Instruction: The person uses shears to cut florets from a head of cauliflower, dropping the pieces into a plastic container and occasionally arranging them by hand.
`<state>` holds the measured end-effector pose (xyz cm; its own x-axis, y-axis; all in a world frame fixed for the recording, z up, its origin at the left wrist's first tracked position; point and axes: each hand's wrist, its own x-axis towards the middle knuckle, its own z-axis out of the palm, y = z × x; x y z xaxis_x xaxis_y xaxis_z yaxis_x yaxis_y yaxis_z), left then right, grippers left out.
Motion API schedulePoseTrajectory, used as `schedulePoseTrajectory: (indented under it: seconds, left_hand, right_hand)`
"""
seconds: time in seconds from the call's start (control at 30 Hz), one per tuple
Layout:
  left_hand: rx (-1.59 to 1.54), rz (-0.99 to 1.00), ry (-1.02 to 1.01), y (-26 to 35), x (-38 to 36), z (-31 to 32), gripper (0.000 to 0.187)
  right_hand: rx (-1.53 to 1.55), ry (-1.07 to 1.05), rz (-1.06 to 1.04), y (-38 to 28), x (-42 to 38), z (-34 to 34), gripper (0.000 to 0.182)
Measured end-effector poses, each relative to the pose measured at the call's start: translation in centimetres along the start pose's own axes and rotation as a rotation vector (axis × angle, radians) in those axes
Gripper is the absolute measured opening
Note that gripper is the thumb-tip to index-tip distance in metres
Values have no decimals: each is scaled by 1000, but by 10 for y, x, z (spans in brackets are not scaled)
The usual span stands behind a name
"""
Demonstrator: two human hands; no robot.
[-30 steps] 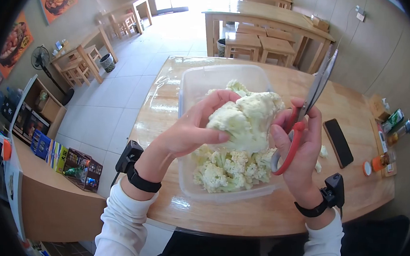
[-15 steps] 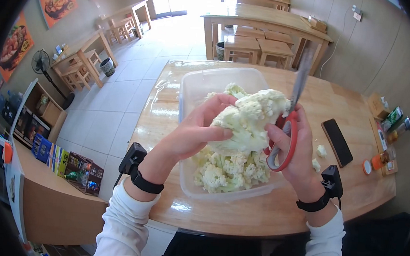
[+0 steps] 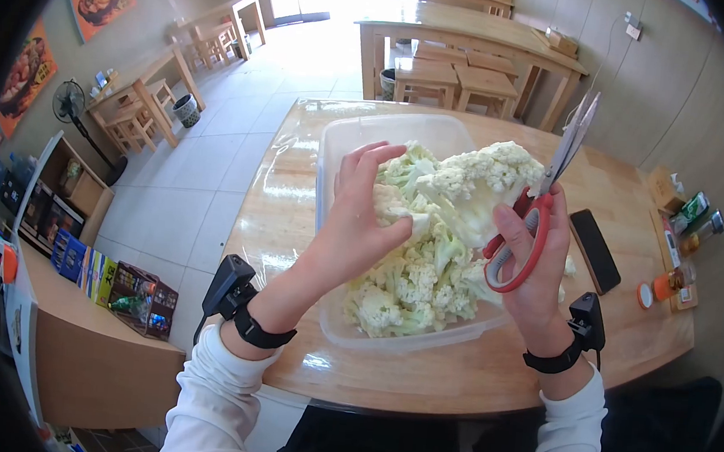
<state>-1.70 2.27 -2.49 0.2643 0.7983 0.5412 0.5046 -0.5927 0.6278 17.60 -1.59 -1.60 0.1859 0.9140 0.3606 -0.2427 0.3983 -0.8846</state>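
Over the left part of a clear plastic tub [image 3: 330,151], my left hand [image 3: 354,217] has its fingers curved and spread apart, with a cauliflower piece just beyond them. My right hand [image 3: 538,257] holds red-handled scissors [image 3: 531,255], their metal blades pointing up and slightly parted. A large cauliflower chunk [image 3: 488,185] is at the fingers of that same hand, above the tub. Cut florets [image 3: 412,289] fill much of the tub below. Black straps with small devices are on both wrists.
On the wooden table [image 3: 316,375], a black phone [image 3: 595,251] lies right of the tub. Farther right are an orange-capped jar [image 3: 668,286], bottles and a tissue box [image 3: 665,190]. Small cauliflower bits lie near the phone. Other tables and stools stand beyond.
My left hand has let go of the large cauliflower chunk and moved left, its fingers opening. My right hand has shifted slightly right with the scissors and chunk, and the blades now show apart.
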Motion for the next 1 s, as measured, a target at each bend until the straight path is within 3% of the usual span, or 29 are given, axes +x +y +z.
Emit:
schedulePoseTrajectory:
  seconds: [0.13, 0.23, 0.3, 0.33, 0.37, 0.43, 0.6, 0.77, 1.0]
  left_hand:
    - [-83, 19, -84, 26, -5, -8, 59]
    - [70, 96, -26, 40, -8, -14, 55]
    - [-452, -134, -201, 41, -11, -10, 49]
    - [-434, -128, -269, 37, -10, -7, 47]
    - [-436, -130, -267, 39, -10, -4, 47]
    - [-736, -188, -173, 42, -9, 3, 39]
    - [-710, -247, -204, 37, -9, 3, 33]
    - [-786, -245, -137, 38, -10, 3, 31]
    - [-790, -262, -88, 37, -12, 5, 27]
  right_hand:
    - [41, -27, 116, -4, 1, -2, 44]
    - [101, -39, 188, 2, 5, -6, 45]
    - [164, -46, 196, 4, 5, -5, 45]
    - [154, -48, 195, 4, 4, -6, 46]
    - [144, -49, 193, 3, 4, -6, 47]
    - [89, -42, 130, 0, 1, 2, 48]
    - [-7, -102, -19, 1, -2, 5, 50]
    - [30, -214, 182, -4, 1, 2, 50]
    - [74, -254, 133, -3, 1, 3, 50]
